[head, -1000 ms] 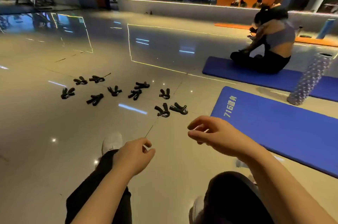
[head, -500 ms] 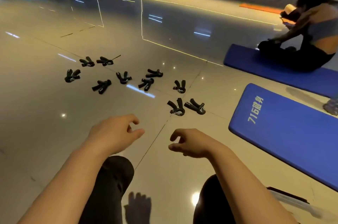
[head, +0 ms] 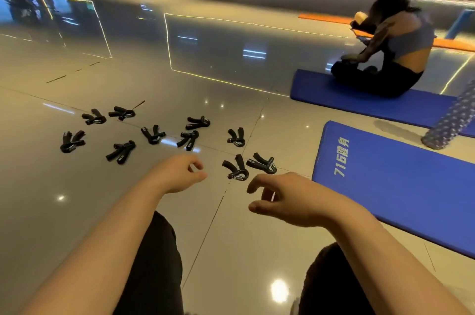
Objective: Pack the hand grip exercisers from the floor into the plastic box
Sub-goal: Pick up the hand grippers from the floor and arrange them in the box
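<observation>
On the glossy gym floor (head: pixel 128 212), ten hand grip exercisers (head: pixel 237 168) are lying scattered — both hands, left hand (head: pixel 177 173) and right hand (head: pixel 285 199), are hovering empty with loosely curled fingers, likely needing to grasp the nearest; no box showing.

A blue mat (head: pixel 401 186) printed with "716" lies on the glossy tiled floor (head: pixel 180 63) just right of the fingers. Beyond it, a second blue mat (head: pixel 359 101) carries a seated person (head: pixel 390 52). A studded foam roller (head: pixel 452 119) leans between the mats. An orange mat (head: pixel 452 43) lies farther back.
</observation>
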Available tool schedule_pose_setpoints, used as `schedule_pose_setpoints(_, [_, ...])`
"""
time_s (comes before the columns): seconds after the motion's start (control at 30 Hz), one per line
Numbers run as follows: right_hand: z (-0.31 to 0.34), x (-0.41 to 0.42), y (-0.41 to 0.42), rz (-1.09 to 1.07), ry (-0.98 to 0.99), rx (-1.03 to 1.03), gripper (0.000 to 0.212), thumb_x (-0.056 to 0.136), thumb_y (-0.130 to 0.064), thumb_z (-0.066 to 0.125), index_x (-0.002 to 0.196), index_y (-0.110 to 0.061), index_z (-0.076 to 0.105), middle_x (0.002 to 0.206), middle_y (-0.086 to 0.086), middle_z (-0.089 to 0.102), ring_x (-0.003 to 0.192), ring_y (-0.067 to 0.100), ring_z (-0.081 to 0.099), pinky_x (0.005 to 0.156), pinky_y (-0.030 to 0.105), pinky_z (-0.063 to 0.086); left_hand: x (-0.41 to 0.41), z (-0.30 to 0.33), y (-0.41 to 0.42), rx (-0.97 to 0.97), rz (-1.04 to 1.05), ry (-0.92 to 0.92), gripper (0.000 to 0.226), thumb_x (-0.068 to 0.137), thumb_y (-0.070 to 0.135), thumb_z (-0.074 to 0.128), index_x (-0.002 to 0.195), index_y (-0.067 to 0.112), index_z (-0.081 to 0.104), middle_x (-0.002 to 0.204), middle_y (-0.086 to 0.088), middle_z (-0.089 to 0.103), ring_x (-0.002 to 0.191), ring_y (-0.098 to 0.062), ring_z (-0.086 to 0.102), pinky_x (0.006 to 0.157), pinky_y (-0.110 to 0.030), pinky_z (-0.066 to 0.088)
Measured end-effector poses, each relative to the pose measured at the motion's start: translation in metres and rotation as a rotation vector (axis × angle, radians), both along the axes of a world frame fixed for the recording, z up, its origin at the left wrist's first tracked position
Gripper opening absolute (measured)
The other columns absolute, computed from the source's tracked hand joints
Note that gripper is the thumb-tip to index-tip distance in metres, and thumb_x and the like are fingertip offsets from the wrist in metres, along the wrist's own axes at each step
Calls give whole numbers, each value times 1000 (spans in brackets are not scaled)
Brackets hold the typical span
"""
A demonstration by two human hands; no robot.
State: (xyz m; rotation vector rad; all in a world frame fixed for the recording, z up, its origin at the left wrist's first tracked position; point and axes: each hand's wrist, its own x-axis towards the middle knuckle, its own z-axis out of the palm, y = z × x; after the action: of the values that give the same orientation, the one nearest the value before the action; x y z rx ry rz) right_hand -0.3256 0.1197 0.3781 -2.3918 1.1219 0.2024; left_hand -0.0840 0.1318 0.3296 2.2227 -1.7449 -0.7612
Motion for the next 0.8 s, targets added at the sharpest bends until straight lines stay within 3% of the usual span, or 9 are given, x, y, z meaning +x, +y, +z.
schedule_pose_setpoints(0.17, [-17, -61, -7, -205, 101, -215, 28, 93, -40, 53, 118, -26, 55, 117, -5, 57, 99, 12, 53, 83, 24, 47, -47, -12, -52, 37, -214, -129, 36, 92, 37, 53, 125, 21, 52, 118, -3, 59, 100, -15, 55, 87, -29, 46])
schedule_pose_setpoints(0.27, [-34, -77, -40, -337, 113, -244, 23, 93, -36, 54, 108, -20, 61, 116, -1, 56, 104, 17, 54, 85, 29, 49, -74, -28, -76, 198, -369, -206, 37, 92, 36, 54, 125, 20, 53, 125, -3, 55, 110, -17, 53, 93, -31, 45])
schedule_pose_setpoints(0.37, [-37, -66, -74, -339, 17, -261, 22, 93, -35, 54, 108, -21, 60, 114, 0, 57, 101, 17, 54, 85, 32, 50, -89, -35, -103, 259, -452, -224, 39, 92, 39, 53, 127, 20, 53, 130, -3, 53, 114, -18, 52, 97, -34, 44])
schedule_pose_setpoints(0.5, [-41, -58, -101, -299, -42, -123, 18, 92, -35, 56, 102, -20, 60, 103, -2, 59, 89, 12, 53, 74, 22, 46, -91, -28, -141, 329, -531, -159, 40, 93, 36, 52, 129, 18, 51, 116, -1, 57, 100, -15, 57, 88, -27, 46])
schedule_pose_setpoints(0.6, [-37, -41, -120, -418, -268, -114, 14, 93, -33, 55, 97, -20, 60, 90, -5, 56, 80, 9, 50, 60, 17, 36, -75, -27, -178, 315, -572, -384, 40, 93, 36, 52, 130, 19, 48, 124, -3, 54, 107, -16, 51, 87, -27, 39])
schedule_pose_setpoints(0.7, [-40, -2, -137, -452, -342, -151, 13, 91, -39, 56, 91, -26, 56, 87, -7, 58, 82, 11, 55, 67, 24, 46, -52, -47, -202, 260, -508, -392, 39, 93, 38, 51, 129, 21, 48, 124, -3, 55, 106, -16, 50, 82, -26, 38])
schedule_pose_setpoints(0.73, [-44, 9, -142, -410, -304, -115, 17, 89, -44, 56, 91, -27, 55, 88, -7, 59, 83, 11, 56, 70, 27, 49, -45, -56, -206, 306, -508, -355, 41, 94, 37, 50, 132, 22, 45, 127, -3, 53, 109, -17, 50, 84, -28, 39])
schedule_pose_setpoints(0.8, [-53, 22, -160, -331, -124, 21, 27, 87, -49, 56, 97, -24, 57, 95, -5, 61, 87, 12, 56, 75, 29, 50, -31, -74, -215, 603, -540, -278, 52, 94, 38, 50, 142, 24, 34, 138, -5, 45, 121, -22, 47, 96, -35, 39])
